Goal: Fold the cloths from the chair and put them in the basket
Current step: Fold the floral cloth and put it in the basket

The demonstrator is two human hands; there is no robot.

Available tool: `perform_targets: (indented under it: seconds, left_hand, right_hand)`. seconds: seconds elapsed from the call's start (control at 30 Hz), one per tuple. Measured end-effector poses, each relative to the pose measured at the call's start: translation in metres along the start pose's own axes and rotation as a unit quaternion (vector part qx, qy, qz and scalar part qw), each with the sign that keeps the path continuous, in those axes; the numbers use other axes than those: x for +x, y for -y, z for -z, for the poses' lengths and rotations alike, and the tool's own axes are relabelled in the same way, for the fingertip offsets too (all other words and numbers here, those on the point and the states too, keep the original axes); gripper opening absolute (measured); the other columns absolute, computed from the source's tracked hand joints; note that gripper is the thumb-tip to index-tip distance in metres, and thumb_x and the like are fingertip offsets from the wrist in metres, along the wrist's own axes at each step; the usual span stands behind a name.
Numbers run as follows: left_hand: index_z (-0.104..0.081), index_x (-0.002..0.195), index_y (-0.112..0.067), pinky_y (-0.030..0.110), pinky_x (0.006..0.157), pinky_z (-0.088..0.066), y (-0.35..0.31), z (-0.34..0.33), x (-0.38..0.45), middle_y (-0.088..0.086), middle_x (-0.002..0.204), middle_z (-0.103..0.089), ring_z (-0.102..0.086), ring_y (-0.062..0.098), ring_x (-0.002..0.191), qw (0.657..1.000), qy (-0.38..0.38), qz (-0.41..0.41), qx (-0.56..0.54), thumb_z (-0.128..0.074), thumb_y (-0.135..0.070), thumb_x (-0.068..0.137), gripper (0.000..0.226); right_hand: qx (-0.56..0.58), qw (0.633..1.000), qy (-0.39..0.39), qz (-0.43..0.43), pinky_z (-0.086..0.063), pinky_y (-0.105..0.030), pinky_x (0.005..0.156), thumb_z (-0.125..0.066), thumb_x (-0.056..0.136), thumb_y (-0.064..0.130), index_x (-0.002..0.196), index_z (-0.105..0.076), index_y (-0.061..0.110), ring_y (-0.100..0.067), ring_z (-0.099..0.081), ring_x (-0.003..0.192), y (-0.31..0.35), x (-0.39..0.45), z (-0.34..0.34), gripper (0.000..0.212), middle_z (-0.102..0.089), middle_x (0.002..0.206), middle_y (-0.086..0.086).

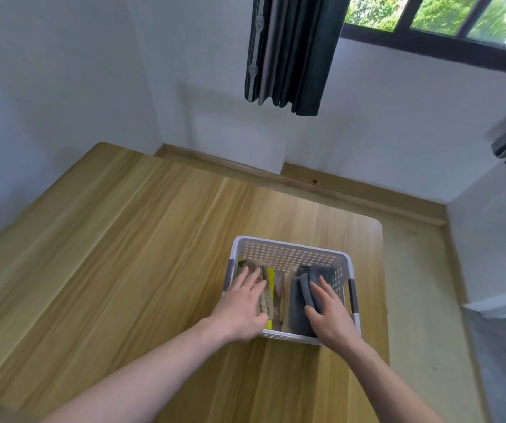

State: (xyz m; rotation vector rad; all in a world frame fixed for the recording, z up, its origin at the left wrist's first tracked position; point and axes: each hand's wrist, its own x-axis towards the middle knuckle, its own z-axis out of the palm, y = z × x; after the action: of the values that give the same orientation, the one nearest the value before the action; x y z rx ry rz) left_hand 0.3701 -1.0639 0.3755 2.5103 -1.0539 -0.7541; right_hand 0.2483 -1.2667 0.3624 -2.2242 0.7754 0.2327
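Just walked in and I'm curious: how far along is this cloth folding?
Folded cloths already lie in the white perforated plastic basket. The left hand rests flat on a folded tan cloth; the right hand presses a folded grey cloth. The chair is out of view, so what's left is unclear.

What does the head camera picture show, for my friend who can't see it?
Two bare hands press folded cloths into a white basket on a wooden table: left hand on a tan cloth, right hand on a grey cloth.
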Motion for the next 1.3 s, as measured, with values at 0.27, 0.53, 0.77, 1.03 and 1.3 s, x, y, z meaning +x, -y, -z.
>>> perform_targets:
  seconds: [0.27, 0.53, 0.77, 1.03, 1.3]
  left_hand:
    - [-0.036, 0.154, -0.022, 0.028, 0.120, -0.028, 0.043, -0.021, -0.094, -0.009, 0.161, -0.028, -0.034, 0.013, 0.146, 0.985, -0.092, 0.060, -0.134, -0.060, -0.036, 0.084, 0.075]
    - [-0.021, 0.160, -0.013, 0.031, 0.122, -0.024, 0.014, -0.023, -0.072, -0.004, 0.167, -0.019, -0.027, 0.017, 0.151, 0.975, -0.104, 0.137, -0.140, -0.059, -0.036, 0.098, 0.076]
    - [-0.021, 0.161, -0.021, 0.037, 0.115, -0.039, -0.014, -0.034, -0.081, -0.012, 0.168, -0.016, -0.038, 0.022, 0.146, 0.969, -0.122, 0.194, -0.087, -0.056, -0.037, 0.101, 0.071]
    - [-0.026, 0.159, -0.027, 0.038, 0.112, -0.042, -0.042, -0.026, -0.051, -0.017, 0.167, -0.015, -0.043, 0.021, 0.143, 0.968, -0.097, 0.228, -0.037, -0.051, -0.048, 0.100, 0.067]
    - [-0.023, 0.159, -0.028, 0.039, 0.100, -0.048, -0.079, -0.006, 0.030, -0.020, 0.167, -0.012, -0.055, 0.031, 0.131, 0.974, -0.083, 0.209, 0.024, -0.048, -0.045, 0.104, 0.063]
  right_hand:
    - [0.013, 0.993, -0.114, 0.011, -0.030, -0.039, 0.122, -0.067, 0.098, 0.024, 0.147, -0.050, 0.033, -0.009, -0.023, 0.153, -0.006, -0.109, -0.001, 0.053, -0.028, 0.163, 0.015]
    - [-0.054, 0.997, -0.055, -0.031, -0.027, -0.040, 0.123, -0.066, 0.095, 0.040, 0.157, -0.037, 0.029, -0.024, -0.019, 0.156, -0.043, -0.110, 0.022, 0.070, -0.014, 0.170, -0.004]
    - [-0.110, 0.993, -0.048, 0.003, -0.041, -0.038, 0.115, -0.063, 0.095, 0.048, 0.141, -0.054, 0.022, -0.023, -0.040, 0.145, -0.065, -0.109, 0.029, 0.053, -0.032, 0.164, -0.001]
    - [-0.130, 0.985, -0.115, 0.018, -0.050, -0.038, 0.100, -0.061, 0.099, 0.043, 0.103, -0.070, 0.023, -0.020, -0.053, 0.133, -0.076, -0.092, 0.051, 0.023, -0.030, 0.165, 0.007]
    - [-0.139, 0.980, -0.139, -0.023, -0.058, -0.036, 0.078, -0.055, 0.101, 0.047, 0.101, -0.068, 0.025, -0.016, -0.065, 0.116, -0.098, -0.034, 0.087, 0.025, -0.020, 0.168, 0.016]
